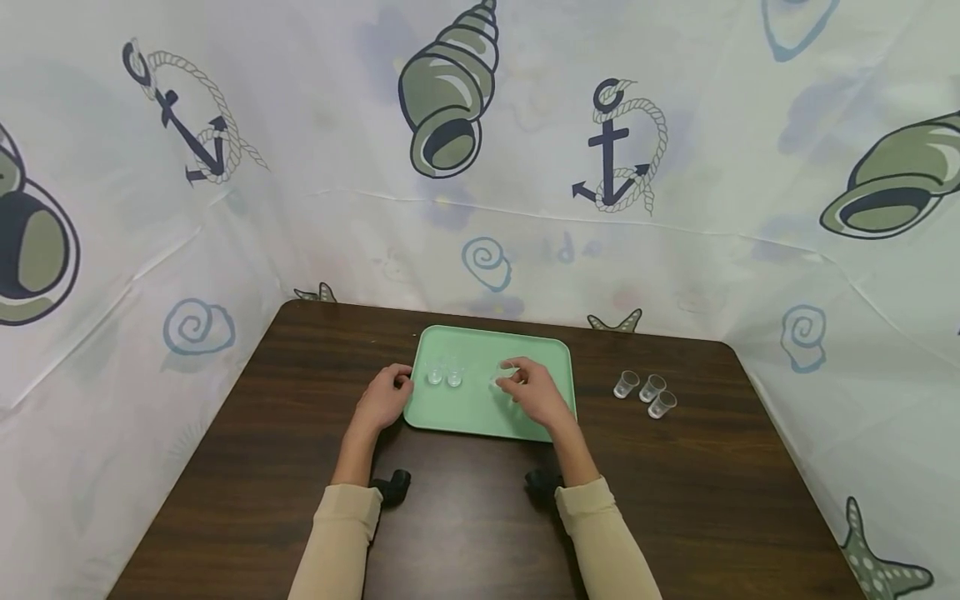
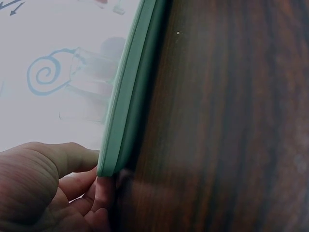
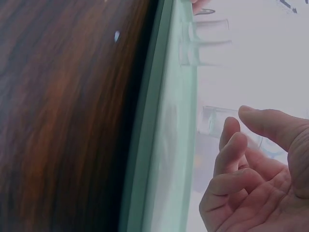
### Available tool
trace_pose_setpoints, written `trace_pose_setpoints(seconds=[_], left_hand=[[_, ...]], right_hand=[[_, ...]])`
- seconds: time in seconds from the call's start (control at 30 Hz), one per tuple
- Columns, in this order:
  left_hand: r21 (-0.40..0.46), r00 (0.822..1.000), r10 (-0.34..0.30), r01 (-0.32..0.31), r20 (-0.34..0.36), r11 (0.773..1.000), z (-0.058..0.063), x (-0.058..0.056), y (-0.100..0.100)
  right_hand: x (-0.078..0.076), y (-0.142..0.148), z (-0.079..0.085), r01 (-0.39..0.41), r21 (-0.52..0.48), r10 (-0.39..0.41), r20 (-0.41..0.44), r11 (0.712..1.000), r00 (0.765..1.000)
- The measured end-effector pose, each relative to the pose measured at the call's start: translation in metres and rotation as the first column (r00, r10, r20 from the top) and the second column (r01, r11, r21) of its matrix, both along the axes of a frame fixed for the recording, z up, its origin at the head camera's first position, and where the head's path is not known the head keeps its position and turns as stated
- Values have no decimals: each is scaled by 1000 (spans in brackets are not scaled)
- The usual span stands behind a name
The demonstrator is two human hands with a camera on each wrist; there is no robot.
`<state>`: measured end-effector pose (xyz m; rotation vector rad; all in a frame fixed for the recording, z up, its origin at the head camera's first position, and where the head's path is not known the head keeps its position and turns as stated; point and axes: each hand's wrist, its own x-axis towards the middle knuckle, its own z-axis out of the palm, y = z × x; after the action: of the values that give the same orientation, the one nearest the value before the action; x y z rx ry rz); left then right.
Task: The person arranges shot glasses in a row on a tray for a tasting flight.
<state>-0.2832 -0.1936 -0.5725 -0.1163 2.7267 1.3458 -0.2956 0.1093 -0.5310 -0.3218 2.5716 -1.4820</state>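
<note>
A green tray [image 1: 480,423] lies on the table. At its left edge, my left hand [image 1: 386,397] grips the rim; in the left wrist view the thumb [image 2: 79,158] touches the edge and fingertips sit below it. Over the tray's right half, my right hand [image 1: 534,392] holds a small clear shot glass [image 1: 498,379] between thumb and fingers. That glass [image 3: 212,121] lies partly behind the fingers in the right wrist view. Two more clear shot glasses [image 1: 435,376] [image 1: 454,377] stand side by side on the tray's left half.
Right of the tray, three clear shot glasses [image 1: 626,383] [image 1: 652,388] [image 1: 662,405] stand grouped on the dark wooden table [image 1: 465,533]. A patterned white cloth [image 1: 360,242] hangs behind the table and along both sides.
</note>
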Motion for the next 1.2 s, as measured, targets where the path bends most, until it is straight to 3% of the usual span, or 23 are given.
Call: trace_pose_setpoints(seconds=[0.63, 1.2], left_hand=[[27, 1000, -13, 13, 4, 1000, 3, 2, -2], [44, 1000, -30, 30, -7, 999, 4, 1, -3]], right_hand=[[-8, -38, 1, -37, 119, 35, 18, 992, 999], [-12, -45, -7, -38, 173, 36, 16, 984, 999]])
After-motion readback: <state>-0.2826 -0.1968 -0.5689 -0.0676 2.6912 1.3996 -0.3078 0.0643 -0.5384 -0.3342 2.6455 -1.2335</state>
